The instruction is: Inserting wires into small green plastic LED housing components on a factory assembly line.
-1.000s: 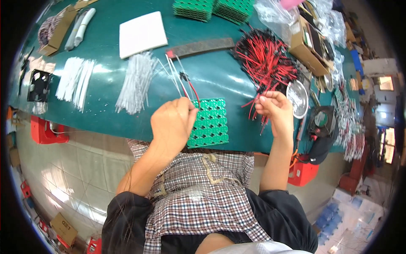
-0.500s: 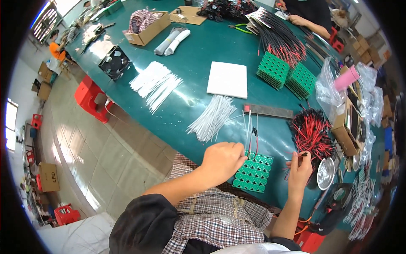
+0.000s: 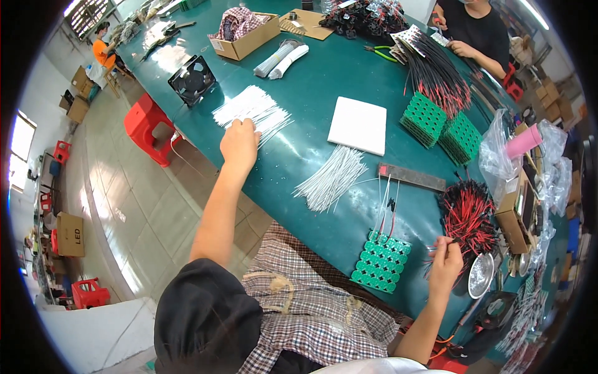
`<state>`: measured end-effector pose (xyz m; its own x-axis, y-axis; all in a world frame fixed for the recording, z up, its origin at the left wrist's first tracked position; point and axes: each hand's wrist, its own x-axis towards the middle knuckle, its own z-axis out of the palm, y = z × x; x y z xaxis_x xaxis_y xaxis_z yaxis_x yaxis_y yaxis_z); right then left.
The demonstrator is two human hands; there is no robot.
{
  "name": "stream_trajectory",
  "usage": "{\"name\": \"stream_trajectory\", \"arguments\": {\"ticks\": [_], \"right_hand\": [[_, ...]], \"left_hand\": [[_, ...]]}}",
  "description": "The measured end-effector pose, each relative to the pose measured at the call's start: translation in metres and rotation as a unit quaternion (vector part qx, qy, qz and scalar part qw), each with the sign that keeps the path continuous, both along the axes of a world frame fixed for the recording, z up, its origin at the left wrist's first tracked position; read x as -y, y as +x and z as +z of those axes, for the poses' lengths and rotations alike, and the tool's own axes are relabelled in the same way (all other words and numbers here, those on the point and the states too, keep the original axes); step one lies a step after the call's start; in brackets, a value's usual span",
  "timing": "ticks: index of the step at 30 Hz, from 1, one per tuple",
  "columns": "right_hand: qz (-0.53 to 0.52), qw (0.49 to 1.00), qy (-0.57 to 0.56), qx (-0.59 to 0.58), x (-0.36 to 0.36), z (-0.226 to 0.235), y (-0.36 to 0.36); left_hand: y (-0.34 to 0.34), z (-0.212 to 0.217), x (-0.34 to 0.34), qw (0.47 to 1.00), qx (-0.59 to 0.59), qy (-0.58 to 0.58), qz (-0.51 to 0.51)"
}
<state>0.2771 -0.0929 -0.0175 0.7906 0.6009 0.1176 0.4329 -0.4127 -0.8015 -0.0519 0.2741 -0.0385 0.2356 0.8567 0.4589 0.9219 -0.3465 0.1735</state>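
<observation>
My left hand point(image 3: 240, 144) is stretched out to the far left, its fingers curled down at the near edge of a pile of thin white strips point(image 3: 261, 111); what its fingertips pinch is hidden. Close to my body lies a green circuit board point(image 3: 381, 265) with rows of dark round spots. Two-coloured leads point(image 3: 391, 212) and thin white strands run from its top edge. My right hand point(image 3: 446, 258) stays right of the board, fingers closed, with a thin greyish piece poking out that I cannot make out. Beside it is a heap of red and black wires point(image 3: 468, 212).
A white foam block point(image 3: 357, 124), a second white strip bundle point(image 3: 331, 179) and a dark bar point(image 3: 412, 177) lie mid-table. Stacked green boards point(image 3: 423, 118) sit beyond. A round metal dish point(image 3: 481, 275) stands right, a black fan point(image 3: 192, 81) far left. A co-worker point(image 3: 473, 37) works opposite.
My left hand has left the board's top edge and moved far left to the white strip pile. My right hand stays beside the wire heap. The view has shifted somewhat.
</observation>
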Motion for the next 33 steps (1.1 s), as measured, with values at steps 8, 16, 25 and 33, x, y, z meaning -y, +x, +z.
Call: {"name": "stream_trajectory", "arguments": {"ticks": [8,16,25,33], "right_hand": [[-0.007,0.987,0.079,-0.14,0.004,-0.013,-0.012],[0.001,0.998,0.033,-0.054,0.003,-0.022,-0.007],[-0.021,0.965,0.139,-0.222,0.0,0.005,-0.031],[0.016,0.955,0.126,-0.267,-0.007,-0.012,-0.056]], "left_hand": [[0.005,0.01,0.002,0.998,-0.018,-0.036,-0.046],[0.02,0.036,0.034,0.988,0.096,-0.087,-0.083],[0.072,0.025,0.067,0.895,0.085,-0.387,-0.206],[0.07,0.018,0.066,0.891,0.095,-0.39,-0.211]]}}
